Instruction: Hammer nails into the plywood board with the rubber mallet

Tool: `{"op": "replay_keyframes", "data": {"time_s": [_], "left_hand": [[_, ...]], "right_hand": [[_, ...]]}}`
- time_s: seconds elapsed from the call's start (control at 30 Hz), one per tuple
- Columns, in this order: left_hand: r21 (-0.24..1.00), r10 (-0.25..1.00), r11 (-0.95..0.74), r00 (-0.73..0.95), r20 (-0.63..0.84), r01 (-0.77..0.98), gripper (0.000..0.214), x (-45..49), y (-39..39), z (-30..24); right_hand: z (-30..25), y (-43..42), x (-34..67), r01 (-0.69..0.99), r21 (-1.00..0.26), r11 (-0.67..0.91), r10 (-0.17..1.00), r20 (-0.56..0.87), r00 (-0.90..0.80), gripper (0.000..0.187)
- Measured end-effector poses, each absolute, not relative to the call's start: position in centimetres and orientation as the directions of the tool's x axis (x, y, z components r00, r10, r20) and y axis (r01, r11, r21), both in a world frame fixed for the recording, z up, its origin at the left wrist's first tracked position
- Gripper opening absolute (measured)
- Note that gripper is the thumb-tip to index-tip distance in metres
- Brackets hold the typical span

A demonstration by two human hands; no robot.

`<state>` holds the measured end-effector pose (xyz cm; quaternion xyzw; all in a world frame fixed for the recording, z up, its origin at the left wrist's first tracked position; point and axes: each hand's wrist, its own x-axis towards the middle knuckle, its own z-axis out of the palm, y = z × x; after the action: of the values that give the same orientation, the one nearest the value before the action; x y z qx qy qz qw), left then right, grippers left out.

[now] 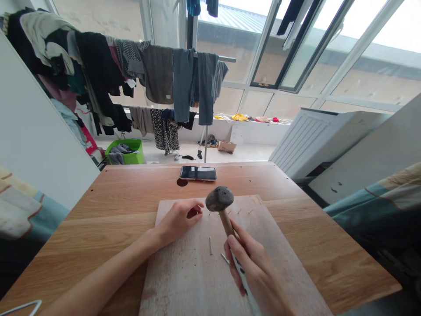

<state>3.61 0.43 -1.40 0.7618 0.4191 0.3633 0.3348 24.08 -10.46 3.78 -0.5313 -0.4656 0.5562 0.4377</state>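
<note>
My right hand [256,267] is wrapped round the wooden handle of a hammer [219,199], whose dark head is raised over a pale board [184,272] on the wooden table [108,202]. My left hand [179,219] rests on the board's upper left with its fingers curled in a pinch just left of the hammer head; what they hold is too small to make out. Loose nails [211,245] lie on the board, and a few short ones stand near its far edge.
A black phone [198,173] lies at the table's far edge beside a round hole. Beyond stand a laden clothes rack [138,74], a green basket [128,151] and white panels [315,136] at the right. A wire hanger corner shows bottom left.
</note>
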Motion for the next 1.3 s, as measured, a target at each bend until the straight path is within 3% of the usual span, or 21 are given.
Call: {"op": "replay_keyframes", "data": {"time_s": [0.23, 0.43, 0.7, 0.8, 0.9, 0.97, 1.0, 1.13, 1.3], "left_hand": [[0.822, 0.875, -0.432, 0.395, 0.281, 0.371, 0.027, 3.6, 0.5, -1.1], [0.821, 0.876, -0.437, 0.383, 0.294, 0.368, 0.024, 3.7, 0.3, -0.6], [0.717, 0.855, -0.507, 0.384, 0.348, 0.479, 0.024, 3.2, 0.4, -0.6], [0.521, 0.792, -0.609, 0.416, 0.447, 0.599, 0.015, 2.7, -0.1, 0.2], [0.071, 0.462, -0.866, 0.736, 0.494, 0.495, 0.006, 2.9, -1.9, 1.4], [-0.179, 0.229, -0.925, 0.869, 0.439, 0.334, 0.006, 3.6, -3.5, 1.7], [-0.256, 0.168, -0.920, 0.889, 0.426, 0.297, 0.007, 4.0, -4.2, 1.6], [-0.354, 0.138, -0.890, 0.909, 0.392, 0.288, 0.012, 5.3, -5.9, 0.8], [-0.306, 0.172, -0.904, 0.910, 0.378, 0.298, 0.007, 5.1, -5.1, 1.3]], "right_hand": [[2.7, -10.4, 23.8, 0.110, -0.984, -0.140, 0.982, -0.152, -0.113, 0.054], [1.6, -10.2, 24.2, 0.224, -0.960, -0.168, 0.960, -0.211, -0.186, 0.052], [1.4, -10.4, 24.2, 0.163, -0.974, -0.158, 0.957, -0.192, -0.216, 0.054], [1.9, -10.5, 24.5, 0.054, -0.988, -0.143, 0.982, -0.148, -0.115, 0.058], [2.5, -10.3, 25.0, -0.005, -0.991, -0.135, 0.991, -0.135, 0.004, 0.065], [2.9, -10.1, 25.2, -0.024, -0.990, -0.136, 0.990, -0.137, 0.043, 0.069], [3.0, -9.9, 25.3, -0.031, -0.990, -0.138, 0.989, -0.140, 0.054, 0.070], [3.3, -9.7, 25.3, -0.022, -0.986, -0.166, 0.985, -0.167, 0.046, 0.073], [2.8, -9.7, 25.0, -0.014, -0.984, -0.178, 0.984, -0.178, 0.004, 0.071]]}}
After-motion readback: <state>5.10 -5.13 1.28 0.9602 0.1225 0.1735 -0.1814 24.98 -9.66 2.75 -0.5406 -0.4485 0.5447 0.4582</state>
